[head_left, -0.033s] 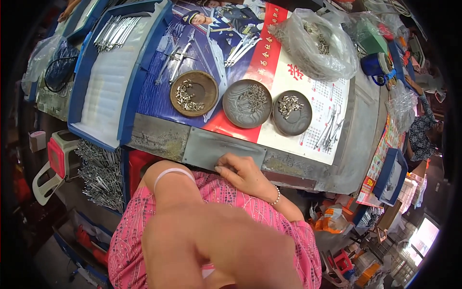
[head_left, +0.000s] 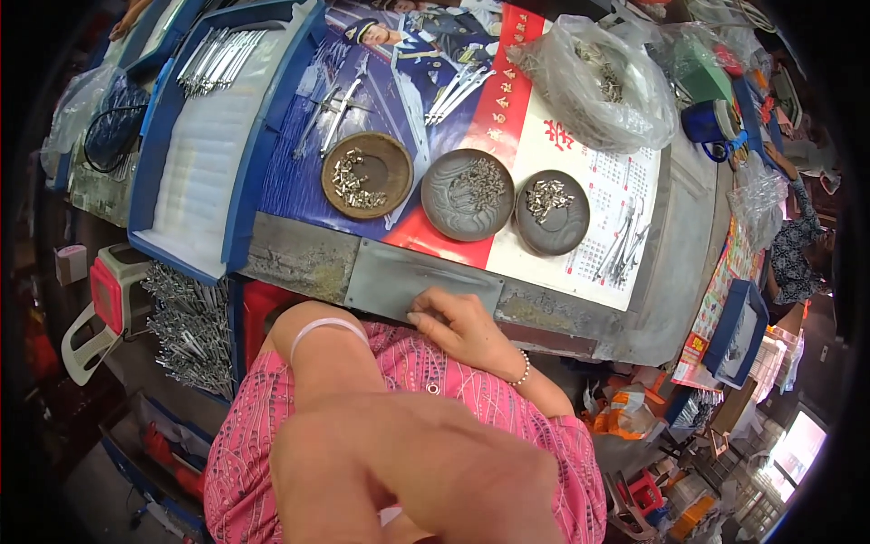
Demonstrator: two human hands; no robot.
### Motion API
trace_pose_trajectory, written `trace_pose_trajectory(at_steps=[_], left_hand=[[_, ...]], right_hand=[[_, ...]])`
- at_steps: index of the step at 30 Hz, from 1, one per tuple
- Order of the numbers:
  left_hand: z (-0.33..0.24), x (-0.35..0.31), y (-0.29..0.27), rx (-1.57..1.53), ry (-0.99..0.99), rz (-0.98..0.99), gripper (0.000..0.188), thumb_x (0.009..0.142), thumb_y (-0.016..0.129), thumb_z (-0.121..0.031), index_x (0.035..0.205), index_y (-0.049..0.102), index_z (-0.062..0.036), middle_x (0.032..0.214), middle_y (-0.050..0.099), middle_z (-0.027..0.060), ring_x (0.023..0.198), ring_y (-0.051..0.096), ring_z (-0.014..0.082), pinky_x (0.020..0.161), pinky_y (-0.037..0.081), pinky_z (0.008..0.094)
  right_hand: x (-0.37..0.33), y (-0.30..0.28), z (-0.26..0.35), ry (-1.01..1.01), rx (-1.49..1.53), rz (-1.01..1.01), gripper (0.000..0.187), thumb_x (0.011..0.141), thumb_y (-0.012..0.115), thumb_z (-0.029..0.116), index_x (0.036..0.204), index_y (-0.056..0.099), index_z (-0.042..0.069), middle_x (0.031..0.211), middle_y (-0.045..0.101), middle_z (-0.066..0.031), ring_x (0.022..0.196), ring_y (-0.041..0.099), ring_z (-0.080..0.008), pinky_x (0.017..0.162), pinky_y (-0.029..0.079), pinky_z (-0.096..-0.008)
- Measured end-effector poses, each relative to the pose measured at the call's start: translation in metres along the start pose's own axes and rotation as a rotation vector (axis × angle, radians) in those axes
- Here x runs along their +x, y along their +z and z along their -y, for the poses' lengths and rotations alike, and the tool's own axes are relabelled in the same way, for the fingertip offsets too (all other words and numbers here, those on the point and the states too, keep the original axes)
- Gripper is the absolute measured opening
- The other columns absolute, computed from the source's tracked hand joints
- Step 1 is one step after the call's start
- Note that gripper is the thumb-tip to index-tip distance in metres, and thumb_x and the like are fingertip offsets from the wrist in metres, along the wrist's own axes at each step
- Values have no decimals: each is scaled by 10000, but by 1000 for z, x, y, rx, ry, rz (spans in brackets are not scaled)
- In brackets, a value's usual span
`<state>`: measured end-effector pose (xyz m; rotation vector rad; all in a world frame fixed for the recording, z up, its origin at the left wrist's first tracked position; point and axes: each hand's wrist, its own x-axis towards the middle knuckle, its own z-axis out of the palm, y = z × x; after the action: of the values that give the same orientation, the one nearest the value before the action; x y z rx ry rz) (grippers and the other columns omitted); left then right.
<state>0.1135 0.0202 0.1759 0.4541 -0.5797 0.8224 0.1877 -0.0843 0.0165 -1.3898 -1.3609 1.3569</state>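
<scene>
My left hand (head_left: 408, 453), with a pale bangle on its wrist, is raised very close in front of the view. It looks large and blurred, and its fingertips are hidden. My right hand (head_left: 462, 331), wearing a beaded bracelet, rests at the front edge of the bench by a flat grey metal plate (head_left: 385, 279). Its fingers are loosely curled in, and nothing shows in them. Beyond the plate stand a brown bowl (head_left: 391, 165), a dark grey bowl (head_left: 444, 214) and a smaller dark bowl (head_left: 562, 234). Small metal pieces lie in each.
Slim silver metal parts (head_left: 458, 95) lie on the poster covering (head_left: 444, 247). A clear plastic bag (head_left: 639, 113) of small pieces sits at the back right, near a blue mug (head_left: 702, 122). At left are a blue tray (head_left: 195, 181) and a heap of metal parts (head_left: 190, 331).
My left hand has dropped slightly, uncovering a little more pink patterned cloth. The bench appears shifted a touch to the right in the view. My right hand stays by the plate.
</scene>
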Motion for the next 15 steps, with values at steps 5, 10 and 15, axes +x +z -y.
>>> trace_pose_trajectory(at_steps=[5,10,15], left_hand=[[-13,-7,-18,-36,-129,313,94,833,573,-121,846,634,-50,944,519,240,702,576,217,617,501,250],[-33,-44,-34,190,-62,170,238,882,480,-201,902,575,17,959,522,222,784,569,271,628,496,344],[-45,-101,-65,607,-320,-666,173,907,477,-149,970,529,3,964,526,144,726,534,147,652,461,252]], right_hand=[[2,-9,0,28,-62,-71,130,815,596,105,862,554,-9,648,557,-96,531,528,-148,504,412,-262],[4,-32,5,-27,-215,-240,102,809,600,75,848,562,-12,623,560,-63,535,523,-109,511,412,-230],[34,-59,6,-102,-367,-472,87,798,587,38,853,562,-25,728,551,-88,601,545,-153,547,423,-253]])
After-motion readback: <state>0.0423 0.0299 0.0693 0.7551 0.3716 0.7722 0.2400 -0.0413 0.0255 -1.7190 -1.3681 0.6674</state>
